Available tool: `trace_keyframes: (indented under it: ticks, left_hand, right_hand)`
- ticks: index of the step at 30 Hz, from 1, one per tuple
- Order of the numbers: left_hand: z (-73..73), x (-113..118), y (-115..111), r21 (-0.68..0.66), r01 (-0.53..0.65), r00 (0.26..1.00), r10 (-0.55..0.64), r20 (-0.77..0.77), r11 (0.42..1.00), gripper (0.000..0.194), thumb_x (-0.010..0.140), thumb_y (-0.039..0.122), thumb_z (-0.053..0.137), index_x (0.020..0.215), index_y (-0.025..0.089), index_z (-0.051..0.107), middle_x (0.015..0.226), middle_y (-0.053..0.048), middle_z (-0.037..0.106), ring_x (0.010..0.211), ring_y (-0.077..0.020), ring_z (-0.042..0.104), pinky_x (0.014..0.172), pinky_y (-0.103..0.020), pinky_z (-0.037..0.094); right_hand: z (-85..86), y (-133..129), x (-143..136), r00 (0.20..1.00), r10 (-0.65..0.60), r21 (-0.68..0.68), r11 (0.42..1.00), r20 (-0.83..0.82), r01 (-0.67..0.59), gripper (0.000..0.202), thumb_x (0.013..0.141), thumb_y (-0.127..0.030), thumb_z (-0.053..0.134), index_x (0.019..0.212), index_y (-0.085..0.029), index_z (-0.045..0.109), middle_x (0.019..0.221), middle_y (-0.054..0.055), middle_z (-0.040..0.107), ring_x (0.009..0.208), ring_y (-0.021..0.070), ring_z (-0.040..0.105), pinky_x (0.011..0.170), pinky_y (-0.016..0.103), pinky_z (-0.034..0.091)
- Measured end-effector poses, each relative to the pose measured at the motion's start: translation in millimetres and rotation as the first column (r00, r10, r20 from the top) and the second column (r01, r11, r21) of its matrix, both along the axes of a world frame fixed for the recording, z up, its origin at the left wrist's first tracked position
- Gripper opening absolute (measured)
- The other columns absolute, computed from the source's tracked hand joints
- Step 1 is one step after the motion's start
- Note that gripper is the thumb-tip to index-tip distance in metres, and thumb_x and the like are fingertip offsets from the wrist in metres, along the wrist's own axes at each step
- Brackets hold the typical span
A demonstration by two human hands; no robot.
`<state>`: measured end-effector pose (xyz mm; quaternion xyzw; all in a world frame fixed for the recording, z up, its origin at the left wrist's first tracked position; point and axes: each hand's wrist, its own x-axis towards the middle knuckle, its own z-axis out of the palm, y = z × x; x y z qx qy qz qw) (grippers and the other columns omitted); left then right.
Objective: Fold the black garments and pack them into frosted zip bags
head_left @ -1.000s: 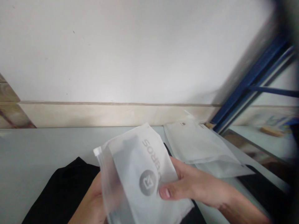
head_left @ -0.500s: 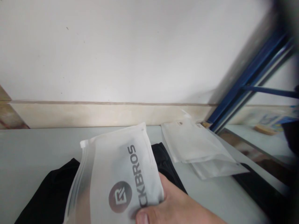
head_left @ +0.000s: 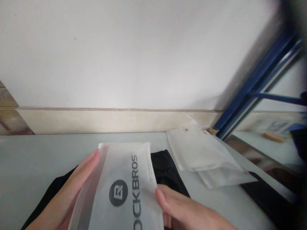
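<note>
A frosted zip bag [head_left: 127, 191] with a dark round logo and grey lettering is held up in front of me, tilted over the table. My left hand [head_left: 69, 195] grips its left edge beside the clear zip strip, one finger reaching to the top corner. On the right edge, my right hand [head_left: 182, 204] pinches the bag, thumb on the front and fingers curled behind. Whatever lies inside the bag cannot be made out. Beneath it, black fabric [head_left: 165, 166] spreads on the table, partly hidden by the bag and my hands.
More frosted bags [head_left: 199, 150] lie in a pile to the right on the pale table [head_left: 35, 156]. A black flat item [head_left: 266, 198] is partly under them. A blue metal frame [head_left: 251, 86] slants up at the right, and a white wall [head_left: 120, 57] stands behind.
My left hand has come into view on the bag's left edge. The bag has straightened and moved slightly lower. My right thumb has shifted from the bag's face to its right edge.
</note>
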<state>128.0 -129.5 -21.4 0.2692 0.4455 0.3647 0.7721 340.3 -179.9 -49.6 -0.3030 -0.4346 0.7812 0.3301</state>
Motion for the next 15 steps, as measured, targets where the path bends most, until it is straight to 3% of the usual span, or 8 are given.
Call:
trace_keyframes:
  ticks: [2, 4, 6, 8, 11, 13, 15]
  left_hand:
    - [-5.3, 5, -1, 0.029, 0.076, 0.997, -0.077, 0.032, 0.997, 0.038, 0.083, 0.033, 0.062, 0.116, 0.017, 0.056, 0.087, -0.008, 0.071, 0.077, -0.0243, 0.067, 0.066, -0.031, 0.050]
    - [-13.9, 13, -5, 0.034, 0.192, 0.978, -0.194, 0.072, 0.981, 0.037, 0.083, 0.029, 0.063, 0.116, 0.014, 0.056, 0.086, -0.009, 0.071, 0.080, -0.0240, 0.067, 0.068, -0.029, 0.049]
    - [-23.5, 20, -10, 0.033, 0.332, 0.937, -0.333, 0.105, 0.943, 0.037, 0.083, 0.030, 0.063, 0.116, 0.014, 0.056, 0.086, -0.009, 0.070, 0.084, -0.0237, 0.067, 0.069, -0.028, 0.048]
    - [-31.8, 25, -15, 0.063, 0.409, 0.911, -0.412, 0.033, 0.910, 0.035, 0.081, 0.032, 0.065, 0.112, 0.016, 0.060, 0.087, -0.007, 0.069, 0.089, -0.0229, 0.065, 0.072, -0.027, 0.046]
    - [-39.3, 28, -22, 0.160, 0.327, 0.929, -0.286, -0.236, 0.931, 0.025, 0.079, 0.038, 0.065, 0.098, 0.021, 0.066, 0.089, -0.003, 0.068, 0.099, -0.0214, 0.060, 0.076, -0.022, 0.044]
    - [-40.1, 30, -26, 0.233, 0.259, 0.927, -0.173, -0.333, 0.937, 0.019, 0.079, 0.042, 0.064, 0.085, 0.024, 0.068, 0.085, -0.001, 0.068, 0.099, -0.0204, 0.058, 0.077, -0.020, 0.043]
    - [-37.9, 33, -29, 0.281, 0.273, 0.924, -0.169, -0.342, 0.920, 0.020, 0.080, 0.043, 0.062, 0.073, 0.024, 0.066, 0.079, -0.001, 0.067, 0.091, -0.0205, 0.059, 0.074, -0.021, 0.043]
  right_hand:
    - [0.1, 3, 2, 1.000, -0.011, 0.013, 1.000, 0.003, 0.011, 0.071, 0.079, -0.075, 0.041, 0.100, -0.012, 0.067, 0.084, 0.008, 0.065, 0.078, 0.0176, 0.061, 0.082, 0.032, 0.043]
    - [3.4, 7, 6, 0.995, -0.100, -0.005, 0.995, -0.015, 0.100, 0.076, 0.082, -0.076, 0.030, 0.100, -0.012, 0.066, 0.082, 0.007, 0.063, 0.075, 0.0167, 0.060, 0.078, 0.029, 0.043]
    - [8.5, 11, 10, 0.990, -0.136, -0.014, 0.991, -0.019, 0.136, 0.070, 0.083, -0.074, 0.033, 0.105, -0.014, 0.063, 0.085, 0.006, 0.062, 0.079, 0.0163, 0.058, 0.076, 0.027, 0.041]
    - [13.3, 13, 16, 0.997, -0.064, 0.016, 0.998, 0.050, 0.063, 0.062, 0.078, -0.071, 0.050, 0.103, -0.015, 0.062, 0.085, 0.004, 0.059, 0.077, 0.0134, 0.055, 0.070, 0.021, 0.039]
    - [16.8, 13, 22, 0.962, 0.053, 0.044, 0.997, 0.268, -0.067, 0.051, 0.070, -0.060, 0.068, 0.088, -0.014, 0.060, 0.071, -0.002, 0.051, 0.059, 0.0065, 0.043, 0.053, 0.015, 0.030]
    - [16.7, 13, 22, 0.917, 0.080, 0.047, 0.993, 0.390, -0.107, 0.045, 0.074, -0.057, 0.066, 0.082, -0.014, 0.058, 0.065, -0.004, 0.044, 0.053, 0.0055, 0.035, 0.049, 0.016, 0.027]
    - [15.9, 11, 19, 0.889, 0.083, 0.129, 0.979, 0.450, -0.157, 0.044, 0.082, -0.058, 0.056, 0.082, -0.014, 0.060, 0.066, -0.003, 0.044, 0.056, 0.0064, 0.036, 0.053, 0.017, 0.032]
